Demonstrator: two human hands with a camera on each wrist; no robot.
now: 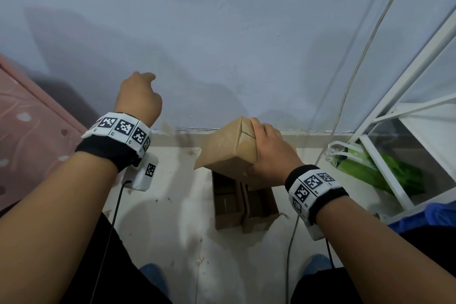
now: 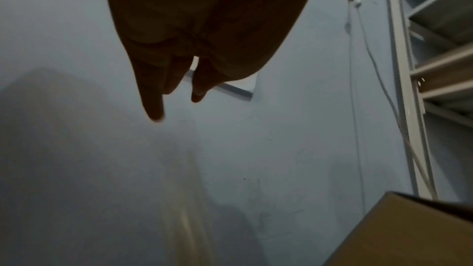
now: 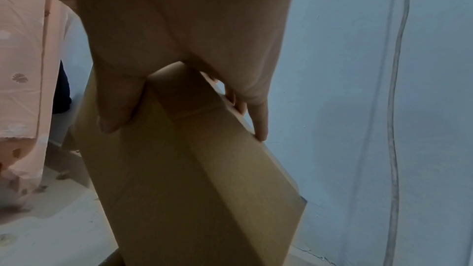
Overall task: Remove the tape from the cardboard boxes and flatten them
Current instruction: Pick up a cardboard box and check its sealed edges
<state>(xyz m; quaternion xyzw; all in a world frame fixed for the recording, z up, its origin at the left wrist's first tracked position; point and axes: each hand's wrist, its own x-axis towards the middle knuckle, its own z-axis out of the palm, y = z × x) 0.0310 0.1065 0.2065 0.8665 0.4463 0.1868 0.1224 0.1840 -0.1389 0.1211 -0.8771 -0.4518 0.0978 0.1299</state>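
Note:
My right hand (image 1: 256, 148) grips one end of a brown cardboard box (image 1: 224, 153) and holds it tilted above the floor. The thumb is on the near side and the fingers wrap the far edge; the right wrist view shows the same right hand (image 3: 187, 122) on the box (image 3: 199, 189). My left hand (image 1: 139, 96) is raised in front of the wall, apart from the box, with loose fingers (image 2: 153, 108) that hold nothing. A pale blurred streak (image 2: 187, 219) hangs below it; I cannot tell what it is. Two more cardboard boxes (image 1: 244, 202) lie on the floor under the held one.
A blue-grey wall (image 1: 222, 44) stands close ahead. A pink patterned surface (image 1: 24, 131) is on the left. On the right stand a white metal rack (image 1: 394, 116) with a green bag (image 1: 380, 175), and white cables (image 1: 345, 106) hang down the wall.

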